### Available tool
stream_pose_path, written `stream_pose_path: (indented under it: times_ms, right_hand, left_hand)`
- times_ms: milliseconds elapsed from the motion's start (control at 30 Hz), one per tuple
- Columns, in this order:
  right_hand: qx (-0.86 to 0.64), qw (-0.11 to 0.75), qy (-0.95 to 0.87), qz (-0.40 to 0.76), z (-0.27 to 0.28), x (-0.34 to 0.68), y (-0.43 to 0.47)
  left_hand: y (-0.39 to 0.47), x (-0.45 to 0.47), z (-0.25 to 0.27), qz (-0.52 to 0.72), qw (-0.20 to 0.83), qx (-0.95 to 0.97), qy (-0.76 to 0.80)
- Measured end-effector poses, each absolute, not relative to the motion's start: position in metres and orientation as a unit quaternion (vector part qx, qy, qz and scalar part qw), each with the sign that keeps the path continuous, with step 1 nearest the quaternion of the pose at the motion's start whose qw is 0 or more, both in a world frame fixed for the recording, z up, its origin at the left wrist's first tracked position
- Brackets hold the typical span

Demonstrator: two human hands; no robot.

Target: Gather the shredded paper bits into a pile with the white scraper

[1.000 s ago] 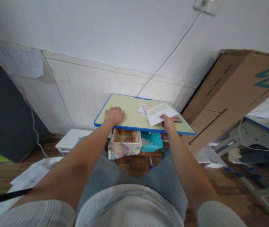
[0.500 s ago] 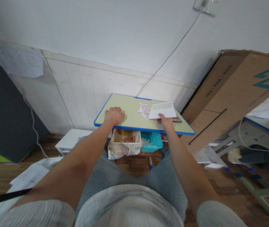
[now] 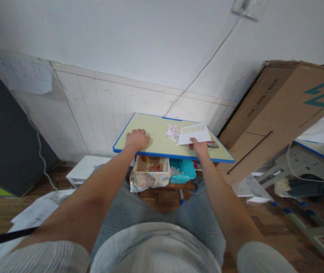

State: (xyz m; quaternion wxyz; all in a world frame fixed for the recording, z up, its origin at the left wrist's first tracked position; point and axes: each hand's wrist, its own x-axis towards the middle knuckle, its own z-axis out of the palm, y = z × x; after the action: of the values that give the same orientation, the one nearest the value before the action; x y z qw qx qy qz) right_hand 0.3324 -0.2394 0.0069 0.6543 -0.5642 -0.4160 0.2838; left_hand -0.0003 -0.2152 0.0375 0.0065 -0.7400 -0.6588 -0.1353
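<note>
A small pale-green desk point(image 3: 159, 146) with a blue rim stands in front of me. My left hand point(image 3: 138, 139) rests on its left half, fingers laid on the surface and holding nothing. My right hand point(image 3: 198, 146) grips the near edge of a thin white slotted card point(image 3: 195, 134), thumb on top. A row of narrow slots runs along the card's far edge. Left of the card lies a heap of small white and pinkish paper scraps point(image 3: 172, 132). Partly hidden behind the card and hand is a dark reddish item point(image 3: 213, 144), too blurred to name.
Below the desktop sit a fabric-lined basket point(image 3: 150, 180) and a turquoise plastic bin point(image 3: 189, 172) with pale pieces inside. A tall cardboard box point(image 3: 281, 113) leans at the right. Left of the desk stands a white box point(image 3: 84, 167), with papers point(image 3: 33, 214) nearby.
The white slotted card has shifted slightly left and towards me in my right hand, tilting a little. My left hand stays in place.
</note>
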Motion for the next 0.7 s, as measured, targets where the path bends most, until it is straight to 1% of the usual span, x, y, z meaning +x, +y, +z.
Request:
stream_pose_path:
  times_ms: [700]
  right_hand:
    - [-0.556,0.644,-0.435,0.293,0.0087,0.3325,-0.2479]
  left_hand:
    - [-0.2153,-0.0007,0.0367,-0.139,0.011,-0.741,-0.657]
